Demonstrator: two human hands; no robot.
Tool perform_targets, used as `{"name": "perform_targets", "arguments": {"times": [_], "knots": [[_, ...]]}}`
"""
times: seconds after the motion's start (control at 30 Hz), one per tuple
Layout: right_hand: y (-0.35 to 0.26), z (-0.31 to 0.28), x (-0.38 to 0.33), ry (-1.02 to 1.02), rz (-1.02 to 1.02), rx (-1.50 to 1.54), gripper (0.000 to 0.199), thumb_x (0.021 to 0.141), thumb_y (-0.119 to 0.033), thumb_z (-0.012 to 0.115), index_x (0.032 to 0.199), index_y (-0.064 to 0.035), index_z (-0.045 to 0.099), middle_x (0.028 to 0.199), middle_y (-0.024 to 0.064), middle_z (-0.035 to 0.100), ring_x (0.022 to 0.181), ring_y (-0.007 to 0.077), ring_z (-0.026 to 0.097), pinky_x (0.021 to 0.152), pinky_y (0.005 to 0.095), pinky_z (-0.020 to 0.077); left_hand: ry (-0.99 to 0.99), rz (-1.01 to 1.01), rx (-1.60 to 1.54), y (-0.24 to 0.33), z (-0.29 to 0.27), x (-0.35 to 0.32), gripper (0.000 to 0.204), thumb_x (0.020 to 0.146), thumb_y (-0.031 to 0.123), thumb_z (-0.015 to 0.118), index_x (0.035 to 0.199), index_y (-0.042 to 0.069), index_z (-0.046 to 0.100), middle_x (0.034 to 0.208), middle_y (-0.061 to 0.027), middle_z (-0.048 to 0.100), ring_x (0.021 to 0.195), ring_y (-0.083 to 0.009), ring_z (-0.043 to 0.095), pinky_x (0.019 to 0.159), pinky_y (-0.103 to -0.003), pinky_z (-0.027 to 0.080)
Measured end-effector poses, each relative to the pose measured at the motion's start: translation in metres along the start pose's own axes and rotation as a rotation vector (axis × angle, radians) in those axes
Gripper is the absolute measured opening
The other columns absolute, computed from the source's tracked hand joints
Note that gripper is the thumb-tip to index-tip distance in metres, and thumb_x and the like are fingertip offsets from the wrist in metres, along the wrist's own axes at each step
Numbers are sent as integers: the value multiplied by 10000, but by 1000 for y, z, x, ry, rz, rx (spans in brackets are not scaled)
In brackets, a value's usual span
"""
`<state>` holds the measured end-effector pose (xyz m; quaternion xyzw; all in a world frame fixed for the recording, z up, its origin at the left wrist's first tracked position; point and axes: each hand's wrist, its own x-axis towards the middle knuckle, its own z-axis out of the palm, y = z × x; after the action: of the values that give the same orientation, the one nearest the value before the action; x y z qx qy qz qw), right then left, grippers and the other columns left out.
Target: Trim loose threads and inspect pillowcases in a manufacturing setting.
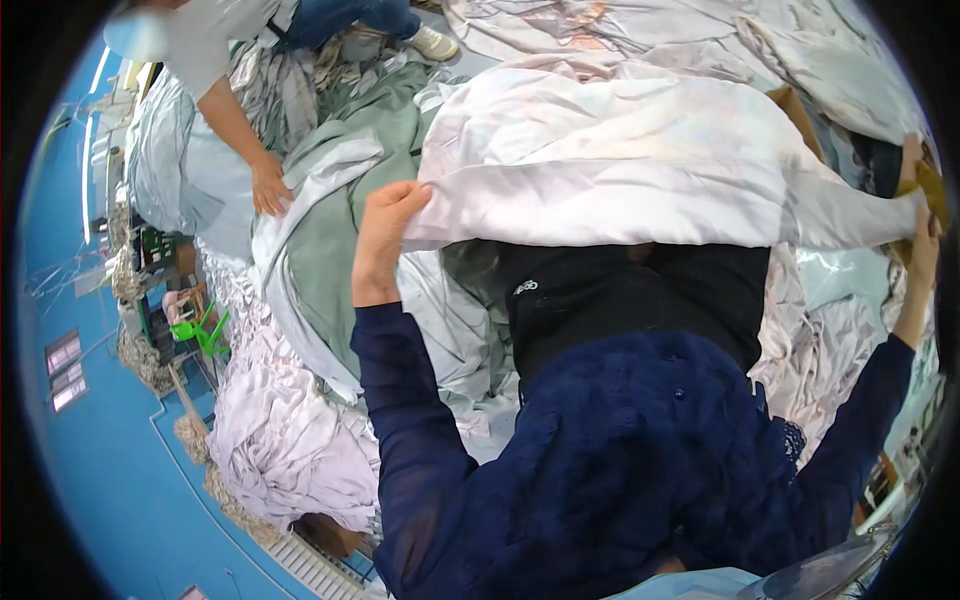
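A white cloth sheet (pixel 600 125) with faint pastel patches is stretched across in front of my thighs, its near edge forming a wide straight band. My left hand (pixel 388 230) is closed on the left end of that edge, thumb and fingers pinching it. At the far right, my right hand (pixel 922 245) is closed round the other end, small and bent by the lens. The middle of the sheet hangs between the hands with soft wrinkles.
Green cloth (pixel 325 240) and pale lilac cloth (pixel 285 420) lie heaped to the left. A co-worker's hand (pixel 268 187) touches the pile at upper left. More pale sheets (pixel 680 30) spread beyond. A bright green plastic object (pixel 203 330) stands near the blue floor (pixel 110 470).
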<state>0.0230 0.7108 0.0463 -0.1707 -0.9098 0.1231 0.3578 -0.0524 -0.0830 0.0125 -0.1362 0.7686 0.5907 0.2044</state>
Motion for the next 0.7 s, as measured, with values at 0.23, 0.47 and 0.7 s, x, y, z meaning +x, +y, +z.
{"name": "perform_targets", "arguments": {"times": [0.23, 0.47, 0.7], "knots": [[-340, 63, -114, -1006, 69, 1246, 632, 737, 27, 673, 1344, -50, 514, 1316, 68, 576, 663, 37, 526, 604, 174, 461, -295, 319, -37, 52, 115, -50, 99, 874, 36, 640, 925, -31, 692, 781, 26, 656, 683, -36, 545, 601, -197, 431], [-376, 69, -149, -1254, 93, 1221, 187, 789, -74, 718, 947, -5, 643, 717, 5, 602, 598, 39, 516, 509, 202, 385, -199, 574, 225, 53, 153, -58, 98, 756, 8, 675, 851, -3, 655, 758, -94, 642, 609, -184, 598, 560, -277, 452], [-356, -14, -107, -841, 53, 1254, 193, 768, -131, 710, 697, -38, 557, 671, 12, 529, 611, 97, 468, 573, 232, 346, 614, 1015, 407, 10, 160, -19, 231, 705, 3, 580, 923, 20, 654, 903, -153, 631, 835, -360, 605, 728, -400, 493]]}}
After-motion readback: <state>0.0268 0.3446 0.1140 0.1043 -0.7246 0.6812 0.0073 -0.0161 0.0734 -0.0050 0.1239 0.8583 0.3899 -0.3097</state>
